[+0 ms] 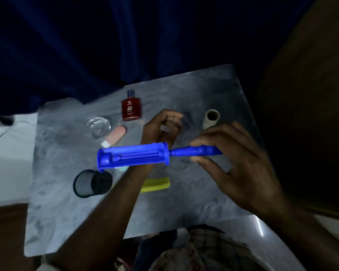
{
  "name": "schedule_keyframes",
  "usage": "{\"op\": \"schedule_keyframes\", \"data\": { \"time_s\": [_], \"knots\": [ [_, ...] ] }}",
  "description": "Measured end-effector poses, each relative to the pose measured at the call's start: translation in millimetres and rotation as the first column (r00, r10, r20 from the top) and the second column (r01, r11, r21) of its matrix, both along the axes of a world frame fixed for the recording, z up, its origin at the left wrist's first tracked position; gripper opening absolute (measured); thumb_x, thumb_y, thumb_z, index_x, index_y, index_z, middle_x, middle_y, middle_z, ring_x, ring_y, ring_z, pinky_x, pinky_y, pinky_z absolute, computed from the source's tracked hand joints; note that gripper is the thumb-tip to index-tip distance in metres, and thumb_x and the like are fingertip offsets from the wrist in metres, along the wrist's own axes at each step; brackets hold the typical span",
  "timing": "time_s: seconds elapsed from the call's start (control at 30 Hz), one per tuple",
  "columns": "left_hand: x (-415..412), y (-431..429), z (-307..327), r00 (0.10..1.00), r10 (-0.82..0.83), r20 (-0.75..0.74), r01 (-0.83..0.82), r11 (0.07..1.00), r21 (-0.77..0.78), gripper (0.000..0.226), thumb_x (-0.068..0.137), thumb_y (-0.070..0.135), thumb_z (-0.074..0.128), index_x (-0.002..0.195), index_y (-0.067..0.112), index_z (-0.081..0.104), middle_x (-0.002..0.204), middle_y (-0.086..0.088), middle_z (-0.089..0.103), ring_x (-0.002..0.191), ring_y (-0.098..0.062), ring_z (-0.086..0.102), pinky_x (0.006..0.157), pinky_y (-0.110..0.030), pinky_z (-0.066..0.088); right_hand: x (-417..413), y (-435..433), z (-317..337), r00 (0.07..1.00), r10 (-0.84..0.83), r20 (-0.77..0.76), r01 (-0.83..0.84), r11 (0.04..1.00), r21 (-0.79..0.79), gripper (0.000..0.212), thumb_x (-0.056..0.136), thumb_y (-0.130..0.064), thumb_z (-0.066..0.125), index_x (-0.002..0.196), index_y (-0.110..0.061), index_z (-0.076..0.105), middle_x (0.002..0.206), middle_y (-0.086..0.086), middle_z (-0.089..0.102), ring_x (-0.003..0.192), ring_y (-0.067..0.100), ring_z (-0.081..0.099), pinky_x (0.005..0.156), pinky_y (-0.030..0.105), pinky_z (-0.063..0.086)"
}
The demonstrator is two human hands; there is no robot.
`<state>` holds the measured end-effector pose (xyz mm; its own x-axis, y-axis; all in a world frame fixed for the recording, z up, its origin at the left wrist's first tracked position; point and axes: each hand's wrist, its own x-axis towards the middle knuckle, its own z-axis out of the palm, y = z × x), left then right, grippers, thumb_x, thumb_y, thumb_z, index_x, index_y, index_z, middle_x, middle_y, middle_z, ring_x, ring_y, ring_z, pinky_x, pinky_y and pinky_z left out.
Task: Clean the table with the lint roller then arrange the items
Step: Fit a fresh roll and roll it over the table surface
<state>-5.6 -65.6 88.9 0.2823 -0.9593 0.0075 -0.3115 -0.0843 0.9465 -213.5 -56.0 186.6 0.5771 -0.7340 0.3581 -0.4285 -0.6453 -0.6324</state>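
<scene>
The blue lint roller [133,156] hangs level above the grey marbled table [194,192], its head pointing left. My right hand [237,163] pinches its thin handle between thumb and fingertips. My left hand [160,127] is just beyond the roller head, fingers curled around what looks like a small pale piece. My left forearm passes under the roller. A pale cardboard tube [211,119] stands on the table at the far right.
On the table are a red perfume bottle [131,110], a clear glass dish [99,127], a pink tube [115,136], a black mesh cup [92,183] on its side and a yellow-green flat item [155,184]. A dark blue curtain hangs behind.
</scene>
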Motion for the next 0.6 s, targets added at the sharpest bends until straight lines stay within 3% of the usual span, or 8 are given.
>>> {"op": "schedule_keyframes", "data": {
  "time_s": [0.13, 0.23, 0.3, 0.37, 0.43, 0.53, 0.57, 0.6],
  "knots": [
    [-40.6, -55.9, -25.8, 0.965, -0.197, 0.174, 0.188, 0.980, 0.065, 0.056, 0.085, 0.014, 0.085, 0.135, 0.001, 0.063, 0.136, -0.017, 0.065, 0.120, -0.030, 0.069, 0.100, -0.048, 0.059, -40.7, -11.8, -5.7, 0.991, -0.132, -0.034, 0.133, 0.991, 0.022, 0.022, 0.090, -0.022, 0.076, 0.110, -0.013, 0.073, 0.109, -0.004, 0.067, 0.104, 0.013, 0.059, 0.094, 0.025, 0.047],
    [-66.3, -87.0, -46.7, 0.877, -0.374, 0.300, 0.335, 0.926, 0.175, 0.077, 0.082, 0.025, 0.091, 0.147, 0.003, 0.057, 0.150, -0.018, 0.055, 0.144, -0.031, 0.053, 0.125, -0.036, 0.040, -70.1, -16.6, -11.1, 0.976, -0.206, -0.073, 0.210, 0.976, 0.056, 0.023, 0.090, -0.023, 0.074, 0.111, -0.015, 0.073, 0.110, -0.009, 0.064, 0.105, 0.009, 0.057, 0.094, 0.025, 0.047],
    [-77.0, -94.9, -59.3, 0.874, -0.358, 0.327, 0.321, 0.933, 0.163, 0.075, 0.080, 0.013, 0.092, 0.145, 0.000, 0.059, 0.148, -0.023, 0.055, 0.142, -0.035, 0.054, 0.122, -0.030, 0.037, -85.8, -17.8, -14.3, 0.966, -0.243, -0.093, 0.250, 0.965, 0.074, 0.023, 0.091, -0.024, 0.072, 0.112, -0.015, 0.073, 0.110, -0.011, 0.061, 0.104, 0.009, 0.057, 0.094, 0.028, 0.048],
    [-81.8, -93.5, -69.4, 0.897, -0.251, 0.365, 0.220, 0.968, 0.125, 0.057, 0.081, 0.000, 0.086, 0.134, -0.004, 0.067, 0.135, -0.026, 0.066, 0.131, -0.040, 0.063, 0.117, -0.038, 0.043, -97.0, -18.4, -18.0, 0.954, -0.275, -0.116, 0.287, 0.953, 0.094, 0.020, 0.093, -0.022, 0.074, 0.112, -0.017, 0.072, 0.111, -0.011, 0.063, 0.105, 0.011, 0.060, 0.093, 0.033, 0.051],
    [-79.6, -87.4, -74.6, 0.937, -0.093, 0.336, 0.064, 0.993, 0.096, 0.044, 0.084, -0.008, 0.081, 0.126, -0.008, 0.070, 0.121, -0.023, 0.072, 0.117, -0.034, 0.069, 0.109, -0.042, 0.050, -104.8, -20.9, -21.7, 0.947, -0.290, -0.139, 0.309, 0.941, 0.141, 0.023, 0.091, -0.020, 0.076, 0.114, -0.018, 0.072, 0.114, -0.008, 0.064, 0.107, 0.015, 0.063, 0.092, 0.039, 0.053],
    [-62.6, -67.3, -69.0, 0.986, 0.125, 0.113, -0.137, 0.985, 0.109, 0.028, 0.091, -0.020, 0.066, 0.118, -0.022, 0.062, 0.102, -0.019, 0.073, 0.095, -0.003, 0.070, 0.090, -0.038, 0.054, -111.2, -28.1, -23.8, 0.944, -0.287, -0.161, 0.312, 0.937, 0.157, 0.026, 0.090, -0.022, 0.074, 0.116, -0.020, 0.070, 0.116, -0.009, 0.063, 0.106, 0.015, 0.064, 0.089, 0.044, 0.055],
    [-52.8, -59.4, -63.6, 0.983, 0.183, 0.014, -0.183, 0.977, 0.105, 0.023, 0.094, -0.019, 0.060, 0.117, -0.023, 0.061, 0.093, -0.010, 0.076, 0.088, 0.009, 0.069, 0.086, -0.034, 0.053, -111.4, -31.6, -23.8, 0.945, -0.284, -0.159, 0.308, 0.939, 0.152, 0.026, 0.091, -0.023, 0.074, 0.116, -0.021, 0.070, 0.116, -0.010, 0.062, 0.105, 0.015, 0.063, 0.089, 0.044, 0.055],
    [-42.6, -52.2, -55.4, 0.960, 0.245, -0.138, -0.232, 0.967, 0.108, 0.022, 0.097, -0.017, 0.057, 0.118, -0.019, 0.062, 0.089, 0.003, 0.078, 0.084, 0.010, 0.070, 0.085, -0.029, 0.056, -110.8, -35.5, -23.3, 0.947, -0.284, -0.153, 0.306, 0.940, 0.149, 0.025, 0.091, -0.024, 0.073, 0.116, -0.021, 0.070, 0.116, -0.012, 0.062, 0.104, 0.013, 0.063, 0.089, 0.045, 0.055]
  ]
}}
